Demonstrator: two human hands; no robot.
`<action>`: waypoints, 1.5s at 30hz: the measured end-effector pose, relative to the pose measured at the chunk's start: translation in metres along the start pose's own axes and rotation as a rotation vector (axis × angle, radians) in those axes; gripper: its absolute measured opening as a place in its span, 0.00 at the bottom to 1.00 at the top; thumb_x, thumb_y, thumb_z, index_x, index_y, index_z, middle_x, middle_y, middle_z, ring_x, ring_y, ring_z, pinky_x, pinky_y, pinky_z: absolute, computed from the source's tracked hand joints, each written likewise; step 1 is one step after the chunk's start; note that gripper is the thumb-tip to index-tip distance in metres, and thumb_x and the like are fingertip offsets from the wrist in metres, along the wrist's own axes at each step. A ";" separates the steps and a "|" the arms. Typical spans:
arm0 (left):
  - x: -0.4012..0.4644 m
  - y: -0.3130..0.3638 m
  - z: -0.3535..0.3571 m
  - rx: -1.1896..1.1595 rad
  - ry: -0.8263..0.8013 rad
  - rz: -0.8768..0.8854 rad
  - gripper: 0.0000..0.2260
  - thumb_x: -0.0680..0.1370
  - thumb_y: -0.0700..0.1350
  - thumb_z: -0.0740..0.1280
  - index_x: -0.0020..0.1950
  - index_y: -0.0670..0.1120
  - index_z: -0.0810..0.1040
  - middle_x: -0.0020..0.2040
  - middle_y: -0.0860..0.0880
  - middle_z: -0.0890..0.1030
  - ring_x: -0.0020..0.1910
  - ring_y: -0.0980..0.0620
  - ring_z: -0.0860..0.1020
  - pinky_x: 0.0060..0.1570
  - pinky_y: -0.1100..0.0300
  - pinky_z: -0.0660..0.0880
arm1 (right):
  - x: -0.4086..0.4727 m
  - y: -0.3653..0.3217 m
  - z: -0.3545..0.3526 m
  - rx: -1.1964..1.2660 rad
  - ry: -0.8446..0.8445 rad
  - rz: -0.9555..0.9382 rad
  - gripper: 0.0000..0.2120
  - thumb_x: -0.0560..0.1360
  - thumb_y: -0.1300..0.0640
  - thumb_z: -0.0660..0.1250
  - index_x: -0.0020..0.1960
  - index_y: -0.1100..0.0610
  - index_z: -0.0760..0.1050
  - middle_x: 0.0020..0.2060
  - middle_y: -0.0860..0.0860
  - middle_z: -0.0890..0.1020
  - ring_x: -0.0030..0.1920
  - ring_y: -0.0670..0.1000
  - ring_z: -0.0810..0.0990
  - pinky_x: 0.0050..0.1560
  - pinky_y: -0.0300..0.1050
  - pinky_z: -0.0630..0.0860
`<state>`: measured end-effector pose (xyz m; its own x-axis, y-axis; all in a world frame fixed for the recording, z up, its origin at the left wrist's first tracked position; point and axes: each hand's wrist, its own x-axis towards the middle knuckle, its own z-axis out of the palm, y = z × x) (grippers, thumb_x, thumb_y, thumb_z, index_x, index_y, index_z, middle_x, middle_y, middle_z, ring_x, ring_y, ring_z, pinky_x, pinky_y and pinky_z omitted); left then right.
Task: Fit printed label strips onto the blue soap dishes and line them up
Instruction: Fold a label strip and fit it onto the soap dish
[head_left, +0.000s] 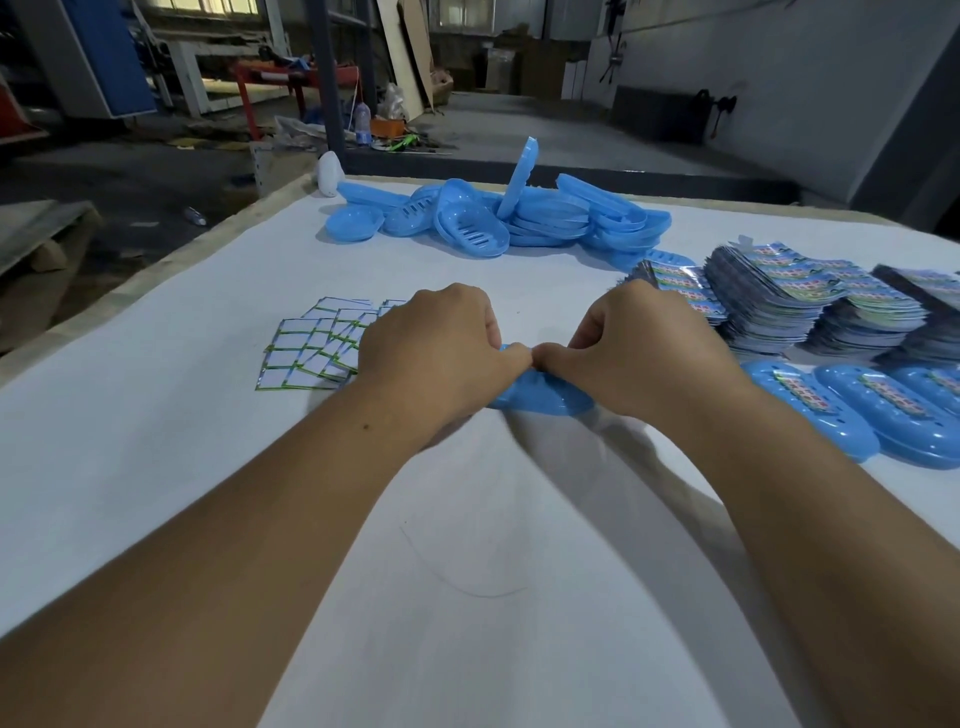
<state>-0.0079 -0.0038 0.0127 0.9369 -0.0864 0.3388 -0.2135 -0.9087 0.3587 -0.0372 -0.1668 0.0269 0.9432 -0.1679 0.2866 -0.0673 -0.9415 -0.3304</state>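
Soap dish (540, 397) gripped under both hands' curled fingers (511, 358).

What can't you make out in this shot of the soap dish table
Head view, the only one:
- The soap dish in the hands: the left hand and right hand cover its top, so any label strip on it is hidden.
- The row of finished dishes: cut off by the right edge, so there is no counting them.
- The print on the label stacks: too small to read.
- The white cards: partly behind the left hand.
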 end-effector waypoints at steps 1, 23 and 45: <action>0.001 -0.001 0.000 -0.017 -0.015 -0.012 0.14 0.70 0.63 0.69 0.38 0.54 0.75 0.40 0.57 0.77 0.43 0.51 0.77 0.38 0.57 0.68 | 0.000 0.001 -0.001 0.010 -0.009 0.009 0.19 0.67 0.35 0.74 0.32 0.50 0.78 0.29 0.47 0.81 0.34 0.47 0.78 0.29 0.41 0.65; 0.006 -0.008 -0.002 -0.297 0.130 -0.071 0.15 0.77 0.63 0.64 0.39 0.54 0.74 0.35 0.53 0.79 0.39 0.50 0.78 0.38 0.55 0.71 | -0.010 -0.001 0.004 0.125 -0.297 -0.374 0.34 0.70 0.41 0.70 0.74 0.43 0.67 0.60 0.46 0.80 0.60 0.52 0.77 0.57 0.44 0.72; 0.004 -0.008 0.000 -0.229 0.070 -0.083 0.13 0.76 0.61 0.67 0.38 0.54 0.77 0.31 0.56 0.80 0.34 0.56 0.78 0.41 0.54 0.75 | -0.017 0.013 -0.022 -0.217 -0.258 -0.057 0.25 0.73 0.40 0.67 0.65 0.54 0.74 0.64 0.55 0.73 0.64 0.62 0.70 0.56 0.52 0.68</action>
<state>-0.0024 0.0029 0.0117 0.9340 0.0205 0.3567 -0.2015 -0.7943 0.5731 -0.0615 -0.1830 0.0374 0.9968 -0.0597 0.0526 -0.0534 -0.9921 -0.1138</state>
